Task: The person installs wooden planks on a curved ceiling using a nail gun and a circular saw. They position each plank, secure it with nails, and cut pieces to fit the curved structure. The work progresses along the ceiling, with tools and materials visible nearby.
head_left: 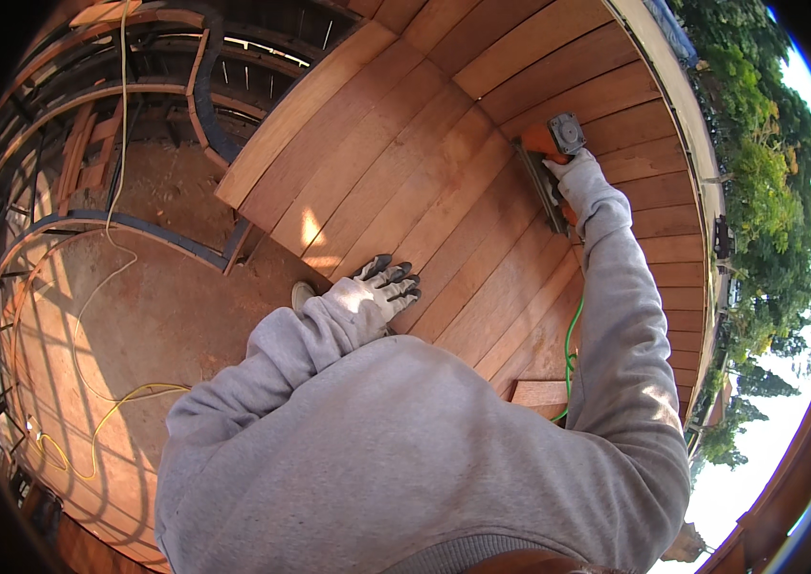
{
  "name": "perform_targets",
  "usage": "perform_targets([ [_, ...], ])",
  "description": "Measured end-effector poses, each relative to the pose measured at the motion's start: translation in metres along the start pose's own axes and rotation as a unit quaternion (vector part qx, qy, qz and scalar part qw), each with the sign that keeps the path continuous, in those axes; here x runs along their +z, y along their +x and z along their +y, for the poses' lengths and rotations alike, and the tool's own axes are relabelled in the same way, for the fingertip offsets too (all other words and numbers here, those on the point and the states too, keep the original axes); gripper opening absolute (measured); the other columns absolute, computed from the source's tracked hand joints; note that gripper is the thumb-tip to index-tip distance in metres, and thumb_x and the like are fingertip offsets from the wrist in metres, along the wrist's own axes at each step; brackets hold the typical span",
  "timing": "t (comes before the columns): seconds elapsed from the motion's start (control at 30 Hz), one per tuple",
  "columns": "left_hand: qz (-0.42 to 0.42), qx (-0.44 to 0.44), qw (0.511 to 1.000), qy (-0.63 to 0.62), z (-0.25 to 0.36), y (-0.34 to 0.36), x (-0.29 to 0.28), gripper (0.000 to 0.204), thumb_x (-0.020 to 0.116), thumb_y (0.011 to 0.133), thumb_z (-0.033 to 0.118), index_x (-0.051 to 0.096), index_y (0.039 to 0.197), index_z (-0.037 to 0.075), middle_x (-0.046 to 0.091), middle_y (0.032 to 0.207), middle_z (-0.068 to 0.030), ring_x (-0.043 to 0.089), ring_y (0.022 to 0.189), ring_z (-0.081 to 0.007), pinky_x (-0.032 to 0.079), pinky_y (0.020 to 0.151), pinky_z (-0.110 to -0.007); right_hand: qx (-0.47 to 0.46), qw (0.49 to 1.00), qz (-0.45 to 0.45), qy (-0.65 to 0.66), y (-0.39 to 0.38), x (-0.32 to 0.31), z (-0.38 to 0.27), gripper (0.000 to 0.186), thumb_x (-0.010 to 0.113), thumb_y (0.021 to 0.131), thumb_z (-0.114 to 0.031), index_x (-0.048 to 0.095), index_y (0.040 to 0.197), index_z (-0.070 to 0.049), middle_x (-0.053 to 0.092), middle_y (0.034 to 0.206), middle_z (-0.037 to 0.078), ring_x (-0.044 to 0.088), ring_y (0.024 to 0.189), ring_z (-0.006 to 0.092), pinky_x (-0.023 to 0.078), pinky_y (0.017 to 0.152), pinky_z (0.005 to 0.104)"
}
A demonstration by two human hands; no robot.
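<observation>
My right hand (575, 170), in a pale glove, is wrapped round the handle of an orange and grey nail gun (544, 142). The tool rests near the joint between the flat wooden boards (424, 182) and the upright plank wall (644, 182). My left hand (388, 285) wears a pale glove with dark fingertips. It lies flat at the near edge of the boards, fingers spread, with nothing in it. The nail gun's nose is hard to make out.
A green hose (570, 356) runs beside my right arm, past a short wood piece (539, 392). Lower down on the left lies a reddish floor (156, 325) with a yellow cord (99, 435). Curved dark framing (128, 222) stands there. Trees (769, 172) show beyond the wall.
</observation>
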State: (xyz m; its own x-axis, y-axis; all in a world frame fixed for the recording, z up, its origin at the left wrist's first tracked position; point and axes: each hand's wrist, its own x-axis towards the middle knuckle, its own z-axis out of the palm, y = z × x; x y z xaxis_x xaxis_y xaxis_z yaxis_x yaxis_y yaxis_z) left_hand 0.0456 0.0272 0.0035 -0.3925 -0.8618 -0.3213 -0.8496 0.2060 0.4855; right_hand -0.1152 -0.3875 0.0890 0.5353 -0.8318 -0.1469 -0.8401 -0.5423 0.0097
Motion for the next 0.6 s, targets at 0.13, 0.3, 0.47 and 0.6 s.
perform_targets([
  [0.13, 0.049, -0.006, 0.999, 0.006, -0.003, 0.003, 0.017, 0.071, 0.051, 0.094, 0.054, 0.035, 0.155, 0.020, 0.029, 0.164, -0.0047, 0.018, 0.154, -0.0241, 0.009, 0.128, -0.047, 0.049, 0.996, -0.031, 0.066, -0.009, -0.022, -0.044, 0.053, 0.081, 0.081, -0.036, 0.066, 0.118, -0.002, 0.073, 0.106, 0.019, 0.069, 0.103, 0.0360, 0.054, 0.093, 0.0399],
  [0.3, 0.096, 0.023, 0.995, 0.004, -0.008, 0.007, 0.027, 0.072, 0.057, 0.091, 0.050, 0.040, 0.153, 0.019, 0.036, 0.161, -0.0071, 0.023, 0.153, -0.0260, 0.010, 0.128, -0.048, 0.046, 0.999, -0.014, -0.022, 0.001, -0.005, -0.043, 0.056, 0.080, 0.082, -0.038, 0.064, 0.123, -0.004, 0.069, 0.116, 0.020, 0.066, 0.111, 0.0364, 0.052, 0.098, 0.0400],
  [0.47, 0.137, 0.033, 0.990, -0.022, -0.009, 0.006, 0.038, 0.072, 0.060, 0.089, 0.047, 0.042, 0.152, 0.016, 0.039, 0.159, -0.0081, 0.026, 0.152, -0.0270, 0.010, 0.127, -0.050, 0.008, 1.000, -0.010, -0.028, 0.014, 0.006, -0.028, 0.055, 0.080, 0.082, -0.035, 0.063, 0.125, -0.005, 0.069, 0.117, 0.019, 0.065, 0.111, 0.0362, 0.052, 0.097, 0.0393],
  [0.6, 0.114, 0.034, 0.993, -0.024, -0.008, 0.005, 0.032, 0.072, 0.060, 0.090, 0.045, 0.041, 0.153, 0.016, 0.037, 0.160, -0.0079, 0.023, 0.153, -0.0265, 0.009, 0.127, -0.049, -0.010, 1.000, 0.000, 0.006, 0.017, 0.007, -0.020, 0.052, 0.080, 0.082, -0.033, 0.064, 0.123, -0.004, 0.070, 0.114, 0.018, 0.066, 0.107, 0.0358, 0.052, 0.095, 0.0393],
])
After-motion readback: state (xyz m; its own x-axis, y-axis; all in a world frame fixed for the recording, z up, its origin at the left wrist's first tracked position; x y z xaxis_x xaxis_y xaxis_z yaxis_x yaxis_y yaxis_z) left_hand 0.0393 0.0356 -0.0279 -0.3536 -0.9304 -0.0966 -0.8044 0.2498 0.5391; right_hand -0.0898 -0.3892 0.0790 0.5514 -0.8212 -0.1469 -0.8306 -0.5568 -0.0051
